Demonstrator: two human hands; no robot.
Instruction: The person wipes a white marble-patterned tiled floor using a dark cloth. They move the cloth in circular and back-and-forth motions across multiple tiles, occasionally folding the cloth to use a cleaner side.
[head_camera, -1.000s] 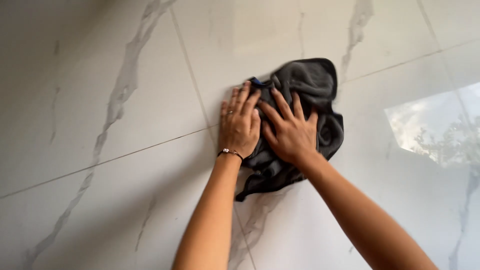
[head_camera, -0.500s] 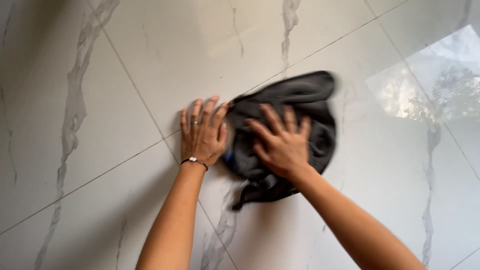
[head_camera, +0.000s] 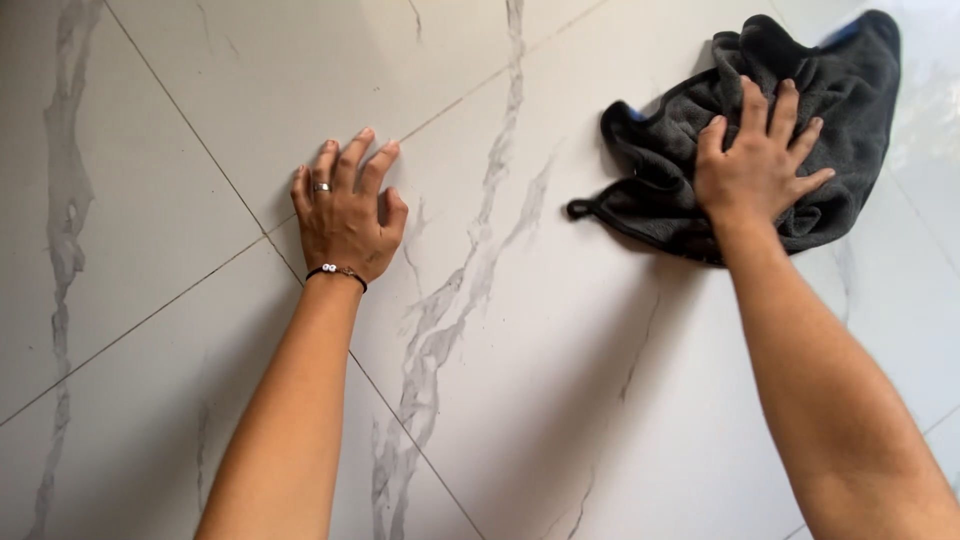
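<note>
A crumpled dark grey cloth (head_camera: 660, 165) with a blue edge lies on the glossy white marble tiles at the upper right. My right hand (head_camera: 755, 165) presses flat on top of it, fingers spread. My left hand (head_camera: 345, 215) rests flat on the bare tile at centre left, well apart from the cloth, with a ring on one finger and a thin dark bracelet at the wrist. It holds nothing.
The surface is large white marble tiles (head_camera: 520, 400) with grey veins and thin dark grout lines (head_camera: 180, 300) crossing near my left hand. A bright reflection shows at the far right edge.
My left hand came off the cloth and now lies on bare tile. My right hand has swept the cloth away to the upper right, opening a wide gap between my hands.
</note>
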